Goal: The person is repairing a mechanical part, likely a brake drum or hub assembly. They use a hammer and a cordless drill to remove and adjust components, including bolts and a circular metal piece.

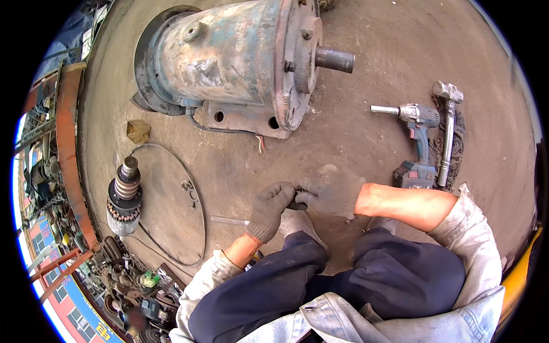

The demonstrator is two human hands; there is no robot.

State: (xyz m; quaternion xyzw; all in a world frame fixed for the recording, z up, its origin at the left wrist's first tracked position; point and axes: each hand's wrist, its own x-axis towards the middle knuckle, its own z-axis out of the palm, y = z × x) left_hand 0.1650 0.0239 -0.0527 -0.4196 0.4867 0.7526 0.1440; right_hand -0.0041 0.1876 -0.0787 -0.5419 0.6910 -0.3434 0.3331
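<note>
Both my hands wear dark grey work gloves and meet in front of my knees. My left hand [271,208] has its thumb and fingers pressed together at a small dark thing [297,204], too hidden to name. From the other side, the curled fingers of my right hand [331,190] pinch at the same spot. Beyond them a big worn electric motor [229,54] lies on its side, its bare shaft [335,59] pointing right. Loose coloured wire ends [261,143] stick out of a cable below its foot.
At right lie a cordless impact wrench [422,128] and a hammer [448,131] on dark cloth. A slip-ring assembly [126,191] stands at left beside a looped cable [201,211]. A metal rod [229,220] lies near my left wrist. Scrap parts [123,280] pile up lower left.
</note>
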